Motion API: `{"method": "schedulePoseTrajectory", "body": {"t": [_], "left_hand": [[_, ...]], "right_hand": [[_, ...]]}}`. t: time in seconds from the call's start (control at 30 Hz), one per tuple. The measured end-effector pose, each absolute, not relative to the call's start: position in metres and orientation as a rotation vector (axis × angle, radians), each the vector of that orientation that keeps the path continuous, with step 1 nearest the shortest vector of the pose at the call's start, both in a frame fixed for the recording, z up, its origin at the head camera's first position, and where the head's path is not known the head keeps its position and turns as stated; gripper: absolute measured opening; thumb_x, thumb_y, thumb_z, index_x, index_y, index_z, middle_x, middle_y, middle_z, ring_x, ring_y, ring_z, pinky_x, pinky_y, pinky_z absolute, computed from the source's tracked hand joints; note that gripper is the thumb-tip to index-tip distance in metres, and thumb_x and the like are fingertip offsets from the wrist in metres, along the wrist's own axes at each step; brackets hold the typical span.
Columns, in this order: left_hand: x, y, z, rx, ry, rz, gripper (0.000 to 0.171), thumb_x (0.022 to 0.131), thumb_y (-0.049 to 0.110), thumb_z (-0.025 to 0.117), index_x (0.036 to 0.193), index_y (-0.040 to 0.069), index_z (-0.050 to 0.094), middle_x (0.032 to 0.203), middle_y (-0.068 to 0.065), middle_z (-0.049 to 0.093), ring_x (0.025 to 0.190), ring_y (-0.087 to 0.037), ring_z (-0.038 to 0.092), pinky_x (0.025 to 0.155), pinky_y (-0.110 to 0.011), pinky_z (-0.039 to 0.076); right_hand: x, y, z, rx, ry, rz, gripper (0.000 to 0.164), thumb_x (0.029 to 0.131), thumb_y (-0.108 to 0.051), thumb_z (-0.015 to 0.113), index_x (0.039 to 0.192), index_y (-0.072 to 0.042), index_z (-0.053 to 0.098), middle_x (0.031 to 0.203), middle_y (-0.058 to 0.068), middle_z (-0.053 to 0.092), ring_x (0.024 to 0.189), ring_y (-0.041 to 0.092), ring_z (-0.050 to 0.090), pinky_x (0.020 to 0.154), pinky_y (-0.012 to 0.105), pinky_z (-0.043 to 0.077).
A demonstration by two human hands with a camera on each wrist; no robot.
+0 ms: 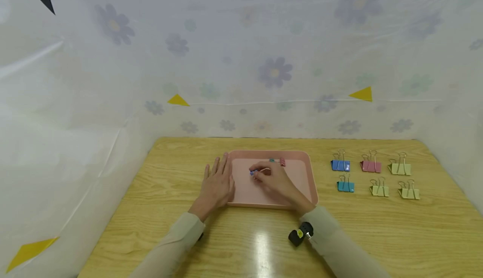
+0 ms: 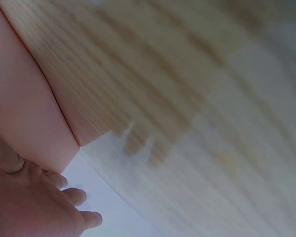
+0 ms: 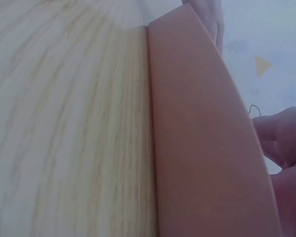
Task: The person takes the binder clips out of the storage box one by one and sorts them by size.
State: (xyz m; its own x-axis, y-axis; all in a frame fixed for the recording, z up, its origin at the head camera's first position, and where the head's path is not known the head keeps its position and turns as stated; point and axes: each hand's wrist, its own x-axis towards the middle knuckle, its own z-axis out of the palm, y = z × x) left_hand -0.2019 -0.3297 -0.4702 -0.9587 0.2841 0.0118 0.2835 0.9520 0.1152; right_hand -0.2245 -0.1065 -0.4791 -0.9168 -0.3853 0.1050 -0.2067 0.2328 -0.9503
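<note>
Two bare hands at one shallow pink rectangular tray (image 1: pixel 302 181), a small blue binder clip (image 1: pixel 252 172) in the fingers

The right hand (image 1: pixel 277 181) has thumb and fingertips drawn together, pinching the clip, with its wire handles showing, above the tray's floor left of centre. The left hand (image 1: pixel 216 188) rests against the tray's left side, fingers nearly straight and slightly apart. Beyond the right hand, inside the tray near its far wall, lie a small pinkish-red clip (image 1: pixel 282 162) and a partly hidden teal clip (image 1: pixel 271 160). Six larger binder clips (image 1: pixel 341 165) with wire handles stand in two rows on the wood-grain desk (image 1: pixel 151 211), right of the tray.
</note>
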Motion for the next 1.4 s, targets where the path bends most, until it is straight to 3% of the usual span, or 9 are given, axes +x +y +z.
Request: {"method": "schedulePoseTrajectory", "body": {"t": [0.3,0.53,0.67,0.9,1.17,1.4], "left_hand": [[-0.202,-0.330,-0.470,0.459,3.095,0.182,0.060,0.110,0.025,0.031,0.164,0.003,0.016,0.171,-0.013,0.013,0.155,-0.038,0.017,0.120,-0.063,0.015],[-0.202,-0.330,-0.470,0.454,3.077,0.172,0.060,0.111,0.025,0.030,0.164,0.002,0.015,0.171,-0.013,0.012,0.155,-0.038,0.016,0.121,-0.063,0.015],[-0.202,-0.330,-0.471,0.453,3.076,0.154,0.060,0.111,0.026,0.029,0.165,0.003,0.013,0.172,-0.013,0.011,0.156,-0.037,0.015,0.121,-0.062,0.015],[-0.202,-0.330,-0.470,0.458,3.076,0.167,0.060,0.111,0.026,0.030,0.164,0.002,0.016,0.171,-0.014,0.012,0.155,-0.038,0.016,0.121,-0.062,0.015],[-0.202,-0.330,-0.468,0.459,3.075,0.162,0.059,0.112,0.025,0.030,0.164,0.003,0.015,0.171,-0.013,0.011,0.156,-0.037,0.015,0.121,-0.062,0.015],[-0.203,-0.329,-0.469,0.467,3.082,0.204,0.059,0.111,0.025,0.031,0.164,0.001,0.017,0.171,-0.015,0.014,0.155,-0.039,0.017,0.120,-0.063,0.016]], "right_hand": [[-0.217,-0.090,-0.471,-0.483,2.225,-1.925,0.019,0.098,-0.001,0.067,0.114,0.005,0.073,0.111,0.016,0.074,0.094,0.035,0.075,0.080,0.032,0.060],[-0.210,-0.076,-0.466,-0.526,2.185,-2.001,0.018,0.098,-0.001,0.067,0.114,0.005,0.072,0.109,0.020,0.072,0.094,0.041,0.074,0.079,0.042,0.061],[-0.207,-0.068,-0.463,-0.549,2.211,-2.008,0.022,0.099,-0.002,0.067,0.119,0.005,0.072,0.112,0.020,0.073,0.093,0.036,0.075,0.078,0.038,0.062],[-0.206,-0.054,-0.459,-0.611,2.202,-2.050,0.023,0.099,0.001,0.064,0.121,0.008,0.071,0.122,0.026,0.069,0.093,0.049,0.071,0.075,0.038,0.062],[-0.204,-0.044,-0.460,-0.654,2.124,-2.085,0.025,0.101,0.003,0.061,0.123,0.012,0.066,0.132,0.034,0.059,0.093,0.022,0.074,0.079,0.037,0.061],[-0.201,-0.037,-0.460,-0.607,2.199,-2.011,0.037,0.096,-0.001,0.070,0.130,0.009,0.065,0.138,0.026,0.060,0.111,0.035,0.069,0.089,0.029,0.057]]}}
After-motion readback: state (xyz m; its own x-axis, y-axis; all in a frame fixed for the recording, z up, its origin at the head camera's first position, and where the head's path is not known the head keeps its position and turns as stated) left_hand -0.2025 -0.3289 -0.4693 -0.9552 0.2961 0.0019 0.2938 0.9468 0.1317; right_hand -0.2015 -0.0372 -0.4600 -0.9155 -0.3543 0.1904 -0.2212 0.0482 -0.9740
